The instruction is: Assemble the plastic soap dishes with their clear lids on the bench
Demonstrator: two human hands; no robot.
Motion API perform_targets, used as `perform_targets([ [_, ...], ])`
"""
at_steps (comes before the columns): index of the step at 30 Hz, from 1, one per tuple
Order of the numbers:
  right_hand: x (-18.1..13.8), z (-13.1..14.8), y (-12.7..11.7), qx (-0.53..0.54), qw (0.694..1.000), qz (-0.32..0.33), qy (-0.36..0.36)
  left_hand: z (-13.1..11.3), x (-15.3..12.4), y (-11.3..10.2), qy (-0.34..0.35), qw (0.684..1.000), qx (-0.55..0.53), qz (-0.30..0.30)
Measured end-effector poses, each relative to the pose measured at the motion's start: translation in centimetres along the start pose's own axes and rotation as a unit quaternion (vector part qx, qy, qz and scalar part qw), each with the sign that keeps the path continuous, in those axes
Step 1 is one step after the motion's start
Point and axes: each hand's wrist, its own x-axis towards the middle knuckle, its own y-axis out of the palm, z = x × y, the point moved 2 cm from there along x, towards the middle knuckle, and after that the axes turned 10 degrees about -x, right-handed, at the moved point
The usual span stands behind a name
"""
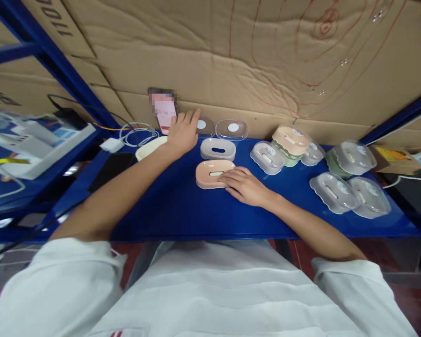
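Note:
A peach soap box base (204, 172) sits on the blue table in front of me, a short white bar in its central slot. My right hand (247, 186) grips its right end, fingertips over the tray beside the bar. Farther back, my left hand (184, 133) reaches to a clear lid (207, 127) with a round white sticker; its fingers are apart and cover the lid's left edge, so contact is unclear. Another clear lid (232, 130) lies to the right of that one. Between the lids and the peach base is a pale grey base (228, 150) with an open oval slot.
Lidded soap boxes (333, 192) stand in groups on the right, one peach box (291, 139) stacked on others. A phone (164, 112) leans against the cardboard behind. A cream base (150, 149), white cable (133, 135) and black flat object (111, 171) lie left.

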Motion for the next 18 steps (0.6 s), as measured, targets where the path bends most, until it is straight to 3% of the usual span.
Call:
perform_targets([
  [4,-0.1,-0.1,0.0,0.008,1.000,0.011,0.000,-0.6,2.7,-0.4,0.000,0.998,0.067,0.004],
  [7,0.0,-0.1,0.1,0.011,1.000,0.015,-0.004,-1.1,2.3,-1.3,0.003,0.996,0.090,0.015],
  [10,0.0,-0.1,0.2,0.038,0.999,0.011,-0.007,-2.1,-0.2,-2.7,0.017,0.995,0.093,-0.022],
  [13,0.0,-0.3,-0.2,0.065,0.995,-0.065,0.045,-4.2,-4.2,-3.4,0.081,0.993,0.069,-0.052],
  [16,-0.2,-0.7,-1.0,0.054,0.979,-0.158,0.113,-6.7,-8.4,-2.8,0.191,0.981,0.030,-0.010],
  [18,-0.3,-0.9,-1.3,0.048,0.982,-0.146,0.114,-7.9,-10.5,-2.2,0.242,0.970,0.019,0.009],
])
